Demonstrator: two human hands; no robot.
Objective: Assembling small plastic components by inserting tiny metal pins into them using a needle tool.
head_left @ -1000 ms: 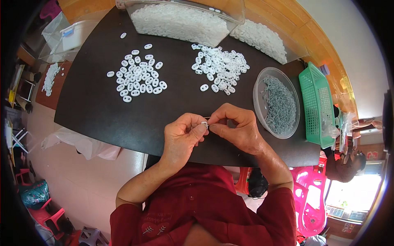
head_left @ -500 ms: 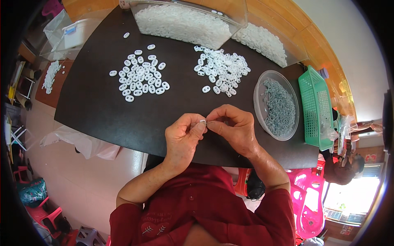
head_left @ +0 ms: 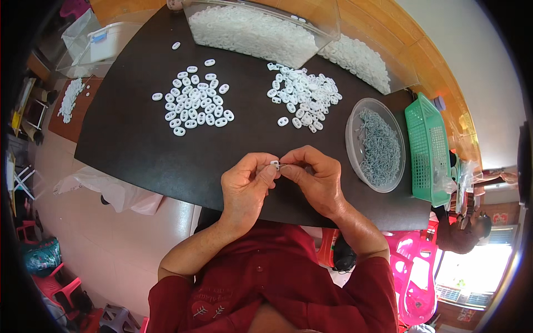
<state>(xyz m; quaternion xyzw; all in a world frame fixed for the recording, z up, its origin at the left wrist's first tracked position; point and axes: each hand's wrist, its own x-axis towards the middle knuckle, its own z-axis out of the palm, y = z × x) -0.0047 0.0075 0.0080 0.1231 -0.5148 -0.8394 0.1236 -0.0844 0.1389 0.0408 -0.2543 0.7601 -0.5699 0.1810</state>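
Observation:
Over the near part of the dark table, my left hand (head_left: 244, 188) is closed, pinching a small white oval plastic piece (head_left: 275, 164) between thumb and forefinger. My right hand (head_left: 317, 180) meets it from the right, thumb and forefinger pressed together on a thin metal piece (head_left: 282, 165) at the white piece's edge. The fingers hide most of that metal piece. Beyond my hands, to the left, lie many white oval pieces (head_left: 194, 102) with two holes, spread flat. A denser heap of white pieces (head_left: 308, 94) lies to the right.
A round clear tub (head_left: 351, 141) of small grey metal screws (head_left: 380, 147) stands at the right, beside a green plastic basket (head_left: 426, 147). Clear bins (head_left: 333, 16) full of white pieces line the back. Another person (head_left: 466, 230) is at the far right; a pink chair (head_left: 413, 277) stands nearby.
The view has shifted slightly, so the table's contents sit a little to the right. My fingers have moved slightly, and more of the white piece shows between them.

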